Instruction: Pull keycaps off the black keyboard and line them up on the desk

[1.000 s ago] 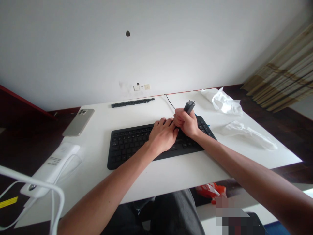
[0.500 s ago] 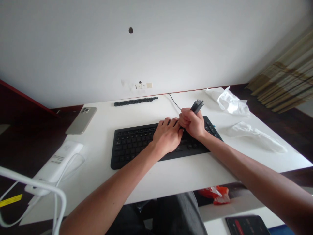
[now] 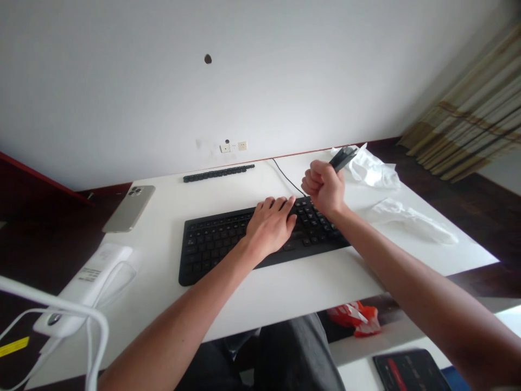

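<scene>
A black keyboard [image 3: 220, 244] lies on the white desk. My left hand [image 3: 271, 222] rests palm down on the middle of it, fingers stretched out over the keys and holding nothing. Raised above the keyboard's right part, my right hand [image 3: 324, 187] is closed in a fist around a dark grey handheld tool [image 3: 342, 157]. The tool's upper end sticks out above the fist; its lower end is hidden by the fingers. Behind the keyboard, several loose black keycaps [image 3: 220, 173] stand in a row.
A phone [image 3: 129, 209] lies face down at the desk's left edge, near a white power strip [image 3: 87, 288] with cables. Crumpled white wrappers [image 3: 411, 220] lie on the right. A thin black cable [image 3: 287, 175] runs back from the keyboard. An orange-red wrapper [image 3: 354, 317] sits on the lower shelf.
My right hand has lifted off the keyboard with the grey tool and away from my left hand. My left hand stays on the keys. The whole view has shifted slightly.
</scene>
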Motion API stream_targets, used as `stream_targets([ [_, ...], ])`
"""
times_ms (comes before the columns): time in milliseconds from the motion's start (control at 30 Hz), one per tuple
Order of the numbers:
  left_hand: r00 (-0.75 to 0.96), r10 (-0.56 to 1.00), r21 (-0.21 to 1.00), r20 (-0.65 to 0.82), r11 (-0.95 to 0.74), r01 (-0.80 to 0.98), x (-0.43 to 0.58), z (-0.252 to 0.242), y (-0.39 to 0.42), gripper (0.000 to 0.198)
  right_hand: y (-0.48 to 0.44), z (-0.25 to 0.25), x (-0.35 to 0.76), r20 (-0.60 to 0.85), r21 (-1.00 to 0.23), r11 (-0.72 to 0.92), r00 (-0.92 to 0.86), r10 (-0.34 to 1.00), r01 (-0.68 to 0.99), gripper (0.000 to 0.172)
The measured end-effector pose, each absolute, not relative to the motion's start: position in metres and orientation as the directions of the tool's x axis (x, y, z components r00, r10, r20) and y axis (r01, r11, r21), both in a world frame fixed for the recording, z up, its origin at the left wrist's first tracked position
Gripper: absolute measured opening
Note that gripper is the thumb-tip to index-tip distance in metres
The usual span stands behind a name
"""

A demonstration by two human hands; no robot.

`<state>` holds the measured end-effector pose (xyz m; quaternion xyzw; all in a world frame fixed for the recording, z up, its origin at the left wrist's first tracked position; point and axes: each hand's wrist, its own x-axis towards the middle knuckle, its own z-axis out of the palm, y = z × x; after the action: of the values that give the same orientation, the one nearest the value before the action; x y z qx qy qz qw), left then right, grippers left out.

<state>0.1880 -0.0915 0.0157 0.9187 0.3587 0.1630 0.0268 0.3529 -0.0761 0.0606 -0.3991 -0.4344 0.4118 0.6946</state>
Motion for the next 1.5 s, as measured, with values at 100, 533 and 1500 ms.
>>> stream_targets([
  [100, 0.666, 0.676, 0.245, 0.316, -0.736, 0.631, 0.187, 0.018, -0.089, 0.046, -0.071, 0.055, 0.358, 0.305, -0.913, 0.369, 0.306, 0.902, -0.175, 0.059],
  [533, 0.683, 0.655, 0.211, 0.324, -0.754, 0.622, 0.194, 0.024, -0.087, 0.016, -0.058, 0.033, 0.361, 0.226, -0.912, 0.311, 0.304, 0.925, -0.267, 0.054],
  [1500, 0.701, 0.624, 0.131, 0.346, -0.772, 0.622, 0.194, 0.027, -0.089, 0.016, -0.060, 0.039, 0.358, 0.181, -0.929, 0.256, 0.273, 0.945, -0.268, 0.056],
])
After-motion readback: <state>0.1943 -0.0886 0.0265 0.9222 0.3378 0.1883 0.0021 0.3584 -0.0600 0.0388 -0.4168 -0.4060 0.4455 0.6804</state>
